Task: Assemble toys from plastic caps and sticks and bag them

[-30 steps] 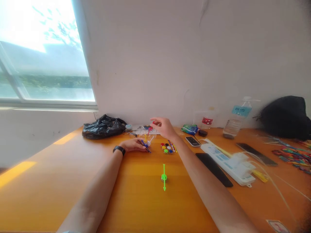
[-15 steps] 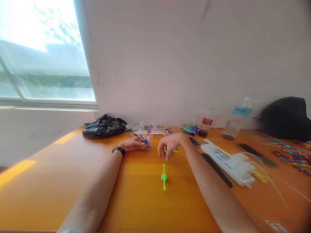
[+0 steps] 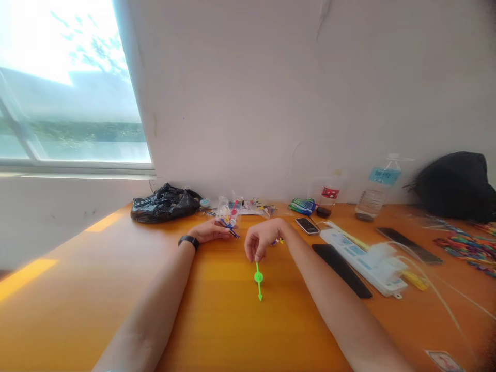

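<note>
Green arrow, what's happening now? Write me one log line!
right hand: grip on green arrow, tail end | left hand: at blue piece, hold unclear | black wristband: left wrist

Two hands (image 3: 264, 238), one green arrow (image 3: 259, 279), two bottles (image 3: 371, 200), one power strip (image 3: 343, 249), one wristband (image 3: 188, 241)

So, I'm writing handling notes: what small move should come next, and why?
Probably carry the green arrow spinner toward the clear plastic bag: the right hand appears to pinch the spinner's far end, and the left hand is at the bag, next to a blue arrow piece.
</note>
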`<state>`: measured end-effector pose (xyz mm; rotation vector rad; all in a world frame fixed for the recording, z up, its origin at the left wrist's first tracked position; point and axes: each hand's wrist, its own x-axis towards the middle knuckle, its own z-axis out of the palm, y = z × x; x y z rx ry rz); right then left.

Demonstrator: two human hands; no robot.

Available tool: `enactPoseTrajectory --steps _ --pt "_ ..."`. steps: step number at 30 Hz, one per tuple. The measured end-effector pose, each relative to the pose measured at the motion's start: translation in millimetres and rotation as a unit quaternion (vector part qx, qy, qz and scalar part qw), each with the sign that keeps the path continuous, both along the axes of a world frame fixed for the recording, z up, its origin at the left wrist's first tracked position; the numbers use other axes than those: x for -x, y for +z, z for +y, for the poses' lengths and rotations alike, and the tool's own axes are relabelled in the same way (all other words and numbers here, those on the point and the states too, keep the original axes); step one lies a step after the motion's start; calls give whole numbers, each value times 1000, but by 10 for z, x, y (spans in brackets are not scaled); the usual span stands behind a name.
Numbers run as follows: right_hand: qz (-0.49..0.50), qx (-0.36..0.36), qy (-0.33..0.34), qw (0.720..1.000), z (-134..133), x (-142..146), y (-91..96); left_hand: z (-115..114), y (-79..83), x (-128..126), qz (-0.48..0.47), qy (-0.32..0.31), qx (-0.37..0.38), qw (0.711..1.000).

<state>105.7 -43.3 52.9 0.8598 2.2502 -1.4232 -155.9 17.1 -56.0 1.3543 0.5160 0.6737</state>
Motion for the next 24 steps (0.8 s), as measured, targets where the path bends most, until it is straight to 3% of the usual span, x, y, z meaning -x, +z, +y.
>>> enactPoseTrajectory --steps 3,5,7,10,12,16,22,24 --pt "155 -89 -44 983 -73 -105 240 4 -8 -7 -7 1 -1 1000" --pt "268 -151 -108 945 -130 -177 404 8 -3 -12 2 -11 -7 1000" --pt "371 -241 -206 873 -177 -217 534 11 6 -19 16 -22 -17 999" --pt "433 -412 -319 735 -210 -199 632 13 18 -33 34 -28 -28 999" --pt "405 -506 -329 687 -209 -155 630 8 27 -46 39 -33 -34 998" --pt "299 -586 -286 696 -176 -49 521 -16 60 -64 48 -37 -48 997" --pt "271 -601 -258 707 -154 131 352 -21 88 -54 64 -52 -72 994" --pt "260 -592 -240 724 -168 179 324 -10 77 -49 62 -56 -76 994"
